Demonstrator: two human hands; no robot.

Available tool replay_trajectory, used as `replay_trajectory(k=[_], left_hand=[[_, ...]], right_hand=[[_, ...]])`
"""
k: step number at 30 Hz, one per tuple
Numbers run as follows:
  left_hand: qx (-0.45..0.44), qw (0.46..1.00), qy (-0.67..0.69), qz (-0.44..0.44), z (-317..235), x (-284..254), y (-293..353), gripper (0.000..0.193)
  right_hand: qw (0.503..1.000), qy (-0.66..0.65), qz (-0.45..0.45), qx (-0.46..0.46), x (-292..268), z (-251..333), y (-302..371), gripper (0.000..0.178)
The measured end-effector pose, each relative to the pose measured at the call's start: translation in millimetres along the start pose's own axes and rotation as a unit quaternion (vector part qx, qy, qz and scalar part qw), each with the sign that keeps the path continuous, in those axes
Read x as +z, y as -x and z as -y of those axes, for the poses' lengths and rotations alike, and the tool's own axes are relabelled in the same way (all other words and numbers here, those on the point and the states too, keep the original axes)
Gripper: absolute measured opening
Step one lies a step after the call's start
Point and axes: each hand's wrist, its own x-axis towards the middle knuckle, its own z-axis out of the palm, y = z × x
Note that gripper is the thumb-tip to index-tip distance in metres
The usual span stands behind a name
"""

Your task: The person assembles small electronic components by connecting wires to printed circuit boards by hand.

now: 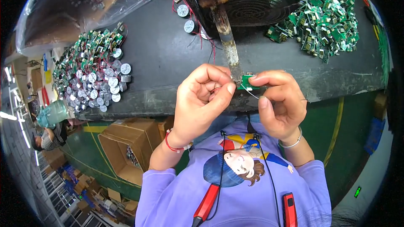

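My left hand (198,101) is closed in a pinch beside the lower end of a worn metal bar, which looks like a fixed soldering iron (228,44). A thin red wire (217,87) shows at its fingers; what its fingertips pinch is mostly hidden. On the right, my right hand (283,103) has its index finger on a small green circuit board (248,85) at the bar's tip. Between its thumb and fingers runs a thin silvery solder wire (251,94), reaching to the board where the bar meets it.
Left on the dark bench (153,59) lies a pile of round motors (105,84) wired to boards. Many loose green boards (328,21) are heaped at the far right. A black round-grilled fan (256,10) stands behind the iron. Below left is an open cardboard box (126,147).
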Motion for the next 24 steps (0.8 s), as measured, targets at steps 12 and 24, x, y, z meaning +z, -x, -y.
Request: replay_trajectory(k=[12, 24], left_hand=[[0.023, 0.999, 0.000, -0.022, 3.0, 6.0, 7.7, 0.008], [0.044, 0.988, -0.144, -0.024, 3.6, 0.0, 10.3, 0.009]], right_hand=[[1.000, 0.023, 0.003, -0.001, 3.0, 6.1, 1.5, 0.012], [1.000, -0.011, 0.015, 0.014, 4.8, 3.8, 6.8, 0.011]])
